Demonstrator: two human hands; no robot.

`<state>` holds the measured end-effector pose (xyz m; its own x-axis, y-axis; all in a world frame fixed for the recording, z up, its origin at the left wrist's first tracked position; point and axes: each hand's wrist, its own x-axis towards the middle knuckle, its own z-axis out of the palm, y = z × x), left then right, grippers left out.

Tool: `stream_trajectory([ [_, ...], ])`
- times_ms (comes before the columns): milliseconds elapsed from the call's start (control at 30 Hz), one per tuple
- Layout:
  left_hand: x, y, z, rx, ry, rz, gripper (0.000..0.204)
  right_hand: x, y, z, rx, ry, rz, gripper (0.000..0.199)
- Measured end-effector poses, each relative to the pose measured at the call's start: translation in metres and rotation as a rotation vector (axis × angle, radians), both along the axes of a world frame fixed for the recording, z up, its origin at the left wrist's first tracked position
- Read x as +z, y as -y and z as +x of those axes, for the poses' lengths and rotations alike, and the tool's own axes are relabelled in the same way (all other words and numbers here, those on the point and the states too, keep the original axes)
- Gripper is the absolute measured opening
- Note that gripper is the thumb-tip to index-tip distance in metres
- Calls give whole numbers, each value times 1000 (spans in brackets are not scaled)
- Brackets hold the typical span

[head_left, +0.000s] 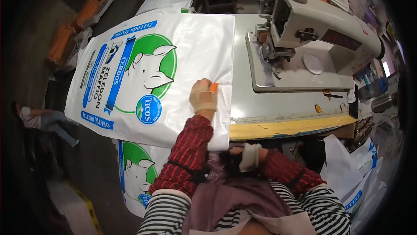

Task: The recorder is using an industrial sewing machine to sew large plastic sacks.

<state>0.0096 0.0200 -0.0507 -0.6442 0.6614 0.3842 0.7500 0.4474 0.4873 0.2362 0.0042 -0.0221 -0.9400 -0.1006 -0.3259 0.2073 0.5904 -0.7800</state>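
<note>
A large white woven sack [191,44], printed in blue and green with a pig's head, lies flat over the left part of the sewing table. My left hand [203,97], in a beige fingerless glove with an orange finger cover, is closed on the sack near its right edge; creases run from the fingers. Below the table's front edge, close to my lap, is my right hand [250,157] in a similar glove. Its fingers point left into shadow, and what they touch is hidden. To the right stands a cream industrial sewing machine [321,31], apart from the sack.
Yellow tape [291,127] lines the front edge of the worktable [260,109]. Another printed sack [139,170] hangs below at the left, and crumpled white sacks [347,170] sit at the right. Orange bundles [61,44] stand far left, where another person [52,120] is seen.
</note>
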Motion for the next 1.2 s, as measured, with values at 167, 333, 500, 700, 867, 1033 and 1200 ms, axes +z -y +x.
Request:
stream_trajectory([
  [167,8,0,-19,67,577,318,22,-6,-70,-42,-633,-585,-794,40],
  [333,23,-4,-39,124,505,333,24,-17,-131,-111,-970,-910,483,54],
  [500,94,44,-89,158,-39,318,15,22,-149,-183,-787,169,275,40],
  [700,224,85,-177,261,-915,129,14,-29,-185,-186,-1135,-566,229,30],
  [867,218,-9,-61,-163,-182,-638,50,-60,-191,-189,-1107,-867,334,30],
  [1033,219,-62,-96,142,-6,-92,68,17,-131,-140,-968,-857,244,28],
  [1200,246,-52,-135,-57,-28,-258,44,17,-130,-44,-1114,-914,179,12],
])
